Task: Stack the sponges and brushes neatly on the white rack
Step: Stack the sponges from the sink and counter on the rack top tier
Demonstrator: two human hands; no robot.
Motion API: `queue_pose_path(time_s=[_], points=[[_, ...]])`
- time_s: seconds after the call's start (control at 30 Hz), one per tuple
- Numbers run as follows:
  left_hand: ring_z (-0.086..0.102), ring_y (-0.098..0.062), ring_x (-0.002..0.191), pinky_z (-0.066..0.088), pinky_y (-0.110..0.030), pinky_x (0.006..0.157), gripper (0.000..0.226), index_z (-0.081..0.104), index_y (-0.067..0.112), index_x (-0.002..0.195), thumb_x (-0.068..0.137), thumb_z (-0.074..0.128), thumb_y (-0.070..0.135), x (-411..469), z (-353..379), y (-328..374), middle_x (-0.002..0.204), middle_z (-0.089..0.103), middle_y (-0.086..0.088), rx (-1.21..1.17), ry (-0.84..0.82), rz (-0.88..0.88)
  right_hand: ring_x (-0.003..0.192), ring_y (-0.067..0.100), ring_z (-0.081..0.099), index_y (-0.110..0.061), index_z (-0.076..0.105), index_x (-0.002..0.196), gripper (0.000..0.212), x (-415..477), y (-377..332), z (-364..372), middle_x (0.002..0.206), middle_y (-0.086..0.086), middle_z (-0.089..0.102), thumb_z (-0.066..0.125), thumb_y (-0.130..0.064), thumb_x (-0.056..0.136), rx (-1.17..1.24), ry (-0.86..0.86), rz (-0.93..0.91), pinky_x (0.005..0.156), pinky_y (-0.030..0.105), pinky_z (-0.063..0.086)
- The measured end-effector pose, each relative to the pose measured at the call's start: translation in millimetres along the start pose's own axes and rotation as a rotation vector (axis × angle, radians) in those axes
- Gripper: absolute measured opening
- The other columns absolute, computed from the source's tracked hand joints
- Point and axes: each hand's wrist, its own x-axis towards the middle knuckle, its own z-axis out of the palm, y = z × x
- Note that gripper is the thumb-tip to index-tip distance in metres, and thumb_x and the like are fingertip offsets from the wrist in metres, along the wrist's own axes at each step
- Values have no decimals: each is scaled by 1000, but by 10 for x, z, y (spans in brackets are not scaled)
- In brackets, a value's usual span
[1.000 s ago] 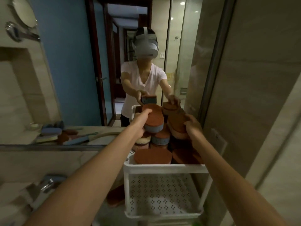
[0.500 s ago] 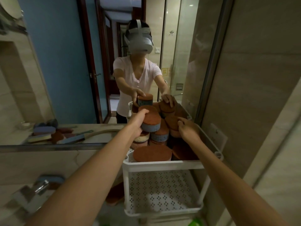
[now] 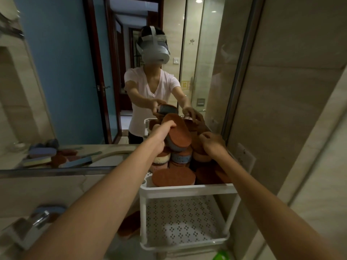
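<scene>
A white rack (image 3: 187, 188) stands against the mirror, its top tier piled with oval sponges with brown scrub faces. My left hand (image 3: 161, 135) grips one blue-sided sponge (image 3: 178, 133) and holds it tilted on edge above the pile. My right hand (image 3: 212, 143) rests on the sponges at the pile's right side, fingers curled on a brown one (image 3: 199, 147). A large brown sponge (image 3: 172, 177) lies flat at the tier's front. The lower perforated tier (image 3: 180, 220) holds nothing.
The mirror (image 3: 75, 81) behind the rack reflects me and the counter's sponges and brushes (image 3: 56, 158). A chrome tap (image 3: 35, 222) sits at lower left. A brown sponge (image 3: 129, 225) lies on the counter left of the rack. A tiled wall (image 3: 281, 109) closes the right.
My left hand has tipped the blue-sided sponge up from flat onto its edge, its brown face now turned toward me. My right hand stays on the pile's right side.
</scene>
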Motion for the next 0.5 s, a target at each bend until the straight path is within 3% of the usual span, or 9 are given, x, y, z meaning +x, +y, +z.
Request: queue_pose_path(time_s=[0.07, 0.13, 0.23, 0.37, 0.43, 0.5], points=[[61, -22, 94, 49, -29, 70, 48, 51, 11, 126, 81, 64, 25, 21, 62, 19, 115, 64, -10, 16, 1, 35, 107, 22, 57, -20, 58, 112, 25, -160, -64, -105, 117, 7, 61, 41, -16, 94, 318, 95, -86, 94, 38, 46], [61, -24, 103, 53, -35, 84, 51, 50, 10, 128, 82, 66, 24, 29, 149, 30, 119, 63, -11, 13, -12, 56, 103, 14, 56, -24, 55, 112, 28, -358, -146, -207, 112, -1, 59, 45, -10, 89, 512, 14, -225, 92, 32, 47], [61, -26, 111, 48, -42, 101, 49, 49, 7, 128, 84, 66, 21, 7, 308, 42, 122, 62, -13, -4, -61, 67, 108, 13, 56, -22, 50, 126, 42, -458, -140, -262, 117, -7, 54, 57, -14, 86, 288, -84, -351, 94, 33, 49], [58, -27, 118, 46, -44, 103, 47, 46, 3, 131, 90, 60, 21, -53, 476, 15, 129, 59, -14, -5, -243, 79, 99, 14, 57, -17, 45, 130, 47, -423, -3, -314, 124, 3, 54, 62, -16, 86, 145, 71, -343, 84, 27, 50], [56, -27, 120, 45, -42, 103, 47, 45, 6, 134, 93, 55, 27, -53, 514, -32, 131, 57, -12, 100, -305, 118, 102, 18, 58, -22, 39, 135, 51, -426, 78, -315, 129, 7, 51, 59, -21, 88, 108, 60, -295, 81, 26, 48], [55, -28, 119, 44, -42, 103, 43, 47, 11, 132, 97, 43, 36, -60, 536, -82, 130, 58, -12, 305, -274, 216, 105, 27, 57, -28, 31, 139, 53, -423, 154, -313, 132, 12, 44, 53, -24, 90, 61, 103, -223, 81, 34, 50]])
